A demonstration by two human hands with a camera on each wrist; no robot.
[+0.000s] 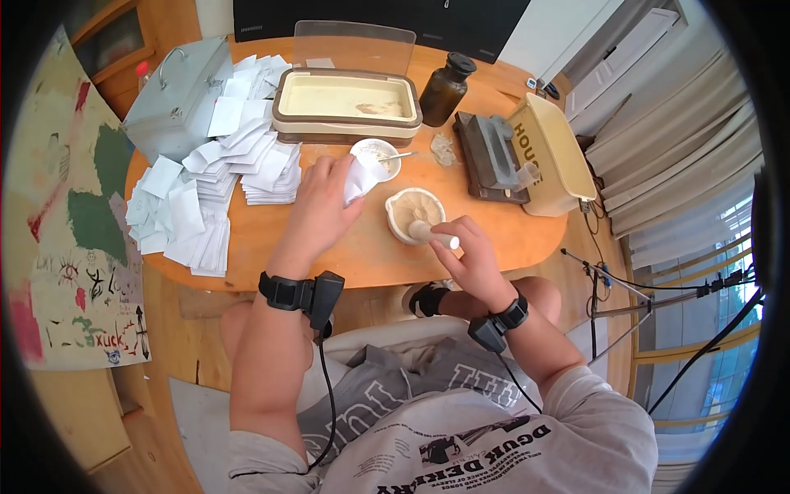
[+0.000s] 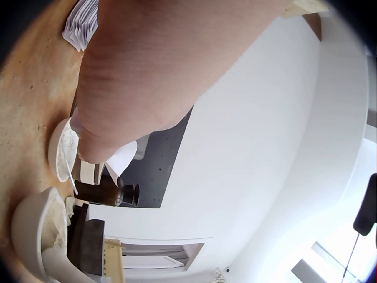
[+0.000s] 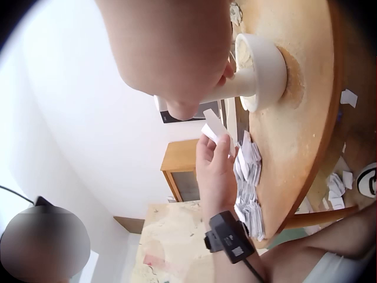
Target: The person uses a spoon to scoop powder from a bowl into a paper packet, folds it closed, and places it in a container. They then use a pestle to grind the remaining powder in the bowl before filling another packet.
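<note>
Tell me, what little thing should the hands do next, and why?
Maybe the right hand could let go of the pestle and take the thin handle sticking out of the small bowl. The left hand holds a paper close by, and that bowl has powdery stuff inside.

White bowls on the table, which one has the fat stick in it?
The bigger bowl has the fat stick; the smaller bowl, farther back, has a thin stick.

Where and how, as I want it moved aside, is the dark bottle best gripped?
I'd wrap the dark bottle just below its shoulder, coming from the near side: it stands upright and rounded, flanked by the cream box on the left and grey device on the right.
</note>
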